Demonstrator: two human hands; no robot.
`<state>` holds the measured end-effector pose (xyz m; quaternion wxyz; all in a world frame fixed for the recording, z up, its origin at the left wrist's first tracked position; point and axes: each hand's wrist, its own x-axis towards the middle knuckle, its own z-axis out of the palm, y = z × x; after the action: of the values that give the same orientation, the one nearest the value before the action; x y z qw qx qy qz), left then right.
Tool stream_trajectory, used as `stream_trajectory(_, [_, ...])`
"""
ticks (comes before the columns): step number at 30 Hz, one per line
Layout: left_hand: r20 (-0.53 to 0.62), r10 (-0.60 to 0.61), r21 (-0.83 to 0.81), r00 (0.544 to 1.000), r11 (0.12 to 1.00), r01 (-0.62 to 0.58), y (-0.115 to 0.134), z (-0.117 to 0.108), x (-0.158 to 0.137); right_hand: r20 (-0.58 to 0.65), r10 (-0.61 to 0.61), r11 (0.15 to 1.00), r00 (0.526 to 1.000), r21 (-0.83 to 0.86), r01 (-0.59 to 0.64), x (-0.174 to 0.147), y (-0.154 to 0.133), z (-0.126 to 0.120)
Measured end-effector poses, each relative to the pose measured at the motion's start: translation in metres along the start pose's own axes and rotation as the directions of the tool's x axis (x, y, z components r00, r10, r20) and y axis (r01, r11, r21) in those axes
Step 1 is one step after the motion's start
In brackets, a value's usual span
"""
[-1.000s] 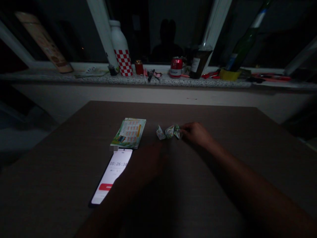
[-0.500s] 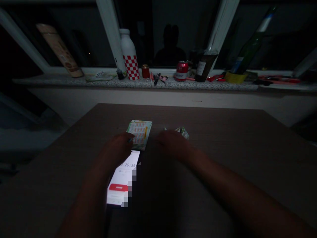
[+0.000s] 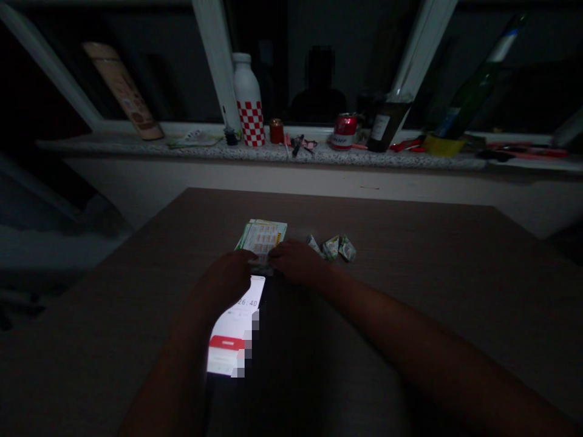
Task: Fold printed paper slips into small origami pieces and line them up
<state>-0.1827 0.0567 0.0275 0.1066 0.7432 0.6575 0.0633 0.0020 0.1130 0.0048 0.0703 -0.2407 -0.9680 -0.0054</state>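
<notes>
A small stack of printed paper slips [image 3: 266, 232], pale green with rows of reddish print and a yellow strip, lies on the table in front of me. At its near left corner, my left hand [image 3: 230, 273] is closed with thumb and fingers on the paper's edge. My right hand [image 3: 298, 261] is at the near right side, its fingertips closed on the paper's edge there. Dim light hides exactly how the fingertips grip. Just right of this hand lie several small folded paper pieces [image 3: 330, 247]. Below my left wrist, a lit phone [image 3: 234, 325] shows a running timer.
The brown table [image 3: 410, 243] ends at a wall below a speckled stone sill [image 3: 182, 150]. On that sill stand a checkered bottle [image 3: 250, 115], a red can [image 3: 344, 131], a dark cup [image 3: 382, 127], a tan flask [image 3: 127, 94] and a green bottle [image 3: 478, 85].
My right hand has moved left from the folded pieces to the paper stack, uncovering them. My left hand stays at the stack's near left corner. The view has shifted slightly.
</notes>
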Motion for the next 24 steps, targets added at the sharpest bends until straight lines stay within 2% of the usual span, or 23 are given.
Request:
stream_trajectory(6, [-0.031, -0.040, 0.013, 0.999, 0.999, 0.040, 0.007, -0.014, -0.007, -0.013, 0.041, 0.999, 0.999, 0.030, -0.041, -0.007, 0.003, 0.001])
stream_trajectory(9, [-0.056, -0.053, 0.041, 0.997, 0.998, 0.056, 0.013, -0.021, -0.011, -0.040, 0.108, 0.991, 0.993, 0.087, -0.105, -0.009, 0.004, -0.001])
stream_trajectory(11, [-0.101, -0.008, 0.067, 0.995, 0.998, 0.014, 0.016, -0.025, -0.013, -0.065, 0.163, 0.978, 0.985, 0.145, -0.152, -0.011, 0.004, -0.003])
stream_trajectory(14, [-0.159, 0.001, 0.035, 0.987, 0.999, 0.005, 0.019, -0.027, -0.015, -0.123, 0.276, 0.935, 0.953, 0.262, -0.238, -0.016, 0.004, -0.010])
stream_trajectory(17, [-0.325, 0.048, 0.001, 0.945, 0.999, -0.051, 0.023, -0.029, -0.017, -0.209, 0.426, 0.852, 0.880, 0.421, -0.312, -0.027, 0.003, -0.017])
stream_trajectory(20, [-0.492, 0.147, 0.019, 0.858, 0.987, -0.159, 0.030, -0.030, -0.021, -0.263, 0.581, 0.721, 0.770, 0.606, -0.337, -0.046, 0.001, -0.024])
stream_trajectory(24, [-0.586, 0.181, 0.012, 0.790, 0.977, -0.214, 0.047, -0.029, -0.027, -0.229, 0.726, 0.532, 0.648, 0.784, -0.319, -0.085, -0.001, -0.032])
